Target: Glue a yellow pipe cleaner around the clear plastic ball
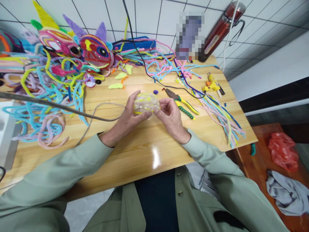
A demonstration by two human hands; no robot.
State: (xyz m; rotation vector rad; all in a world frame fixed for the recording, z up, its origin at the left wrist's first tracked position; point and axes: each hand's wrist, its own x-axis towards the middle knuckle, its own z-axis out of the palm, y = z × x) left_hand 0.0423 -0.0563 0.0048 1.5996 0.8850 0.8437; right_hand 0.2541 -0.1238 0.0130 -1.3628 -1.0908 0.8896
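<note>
Between my hands, just above the wooden table, is a clear, rounded plastic piece [146, 102] with yellow strips on it; its exact kind is hard to make out. My left hand [134, 111] wraps its left side, thumb along the lower edge. At the right side, my right hand [169, 113] grips its rim with thumb and bent fingers. Pliers [181, 103] with green and yellow handles lie just right of my right hand. A small dark blue coil [155, 92] rests behind the piece. Yellow-green fuzzy shapes [116, 86] lie further back on the left.
Colourful pipe-cleaner masks [95, 51] and tangled pipe cleaners [55, 87] crowd the left. A yellow glue gun [211, 84] with a black cable stands at the back right, near a bundle of pipe cleaners [219, 119]. A red thermos [220, 30] is by the wall.
</note>
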